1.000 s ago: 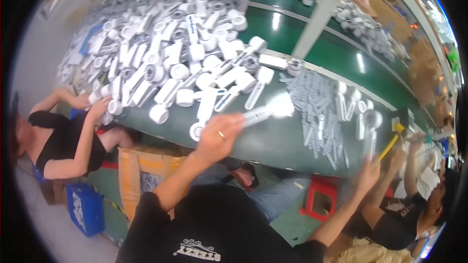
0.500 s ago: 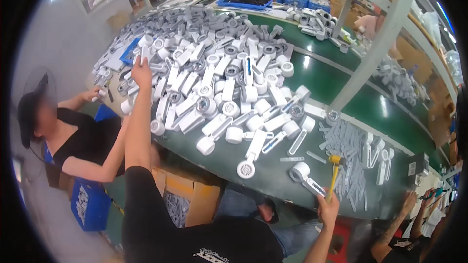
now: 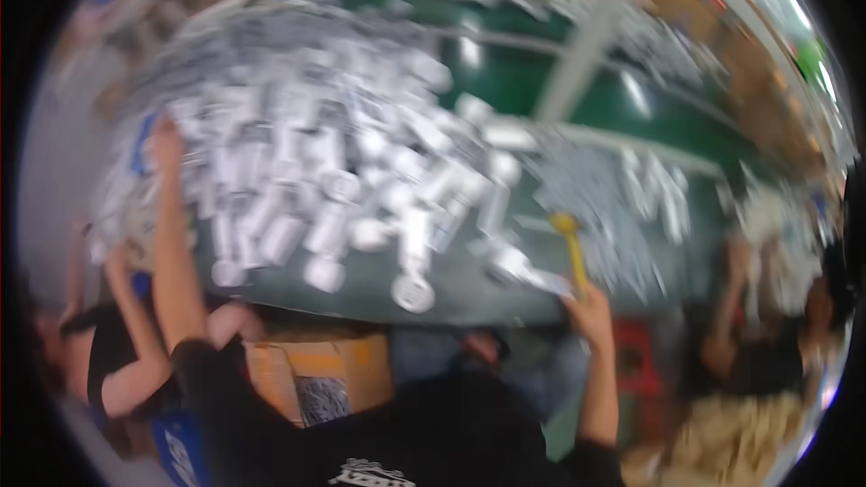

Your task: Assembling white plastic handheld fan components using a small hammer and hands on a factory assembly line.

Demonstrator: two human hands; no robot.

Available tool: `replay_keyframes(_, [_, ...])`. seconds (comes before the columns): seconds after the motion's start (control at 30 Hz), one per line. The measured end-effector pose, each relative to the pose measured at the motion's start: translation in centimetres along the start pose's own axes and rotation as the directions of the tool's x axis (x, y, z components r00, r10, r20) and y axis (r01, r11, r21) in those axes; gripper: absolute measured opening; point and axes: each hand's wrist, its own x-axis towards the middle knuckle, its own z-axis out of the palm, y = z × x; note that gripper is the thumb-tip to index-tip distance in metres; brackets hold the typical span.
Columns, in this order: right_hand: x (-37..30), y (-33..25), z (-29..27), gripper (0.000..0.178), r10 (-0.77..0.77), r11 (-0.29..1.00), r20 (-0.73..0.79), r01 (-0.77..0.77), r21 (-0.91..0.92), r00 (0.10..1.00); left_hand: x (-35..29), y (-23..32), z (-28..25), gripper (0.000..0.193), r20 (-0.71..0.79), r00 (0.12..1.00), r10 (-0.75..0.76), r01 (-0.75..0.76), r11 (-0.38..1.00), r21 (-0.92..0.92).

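Motion smears the whole head view. My right hand [image 3: 591, 314] is closed round the handle of a yellow-headed mallet [image 3: 566, 224], its head above the green tabletop [image 3: 433, 293]. Beside that hand lies a white handheld fan [image 3: 511, 263], its handle end reaching the fingers; whether they touch it cannot be made out. Far out to the left, my left hand [image 3: 166, 146] is at the edge of a large heap of white handheld fans [image 3: 280, 140], close to a blue tray [image 3: 142, 146]. Its fingers are too blurred to show a grip.
Grey flat strips [image 3: 591, 203] lie piled right of the mallet. Several fans [image 3: 657, 189] stand apart beyond them. A white post [image 3: 600, 32] rises behind the table. Co-workers sit at both sides. An open cardboard box [image 3: 365, 374] with grey parts is under the table edge.
The view has swung to the right and blurred. My left hand is still at the heap's far left; the white piece at its fingers before is no longer distinguishable. The mallet remains in my right hand.
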Motion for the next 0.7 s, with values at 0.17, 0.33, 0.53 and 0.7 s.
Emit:
replay_keyframes(0.17, [-1.2,-3.8,-0.4,0.047,0.016,0.99,0.026,-0.019,0.143,1.0,-12.8,33.4,-25.0,0.04,0.153,0.952,0.266,0.075,0.284,-0.956])
replay_keyframes(0.33, [-2.6,-0.8,-2.2,0.035,0.004,0.848,-0.411,0.215,0.485,0.911,-22.0,54.2,-40.8,0.028,-0.215,0.67,0.71,-0.235,-0.071,-0.969])
replay_keyframes(0.53, [-2.5,0.6,-1.9,0.027,0.076,0.796,-0.465,0.227,0.561,0.882,-26.1,66.7,-39.9,0.023,-0.233,0.613,0.755,-0.43,0.071,-0.9])
replay_keyframes(0.7, [-2.3,0.0,-1.9,0.027,0.08,0.735,-0.408,0.223,0.641,0.909,-24.3,71.4,-36.9,0.02,-0.239,0.657,0.715,-0.58,0.277,-0.766])
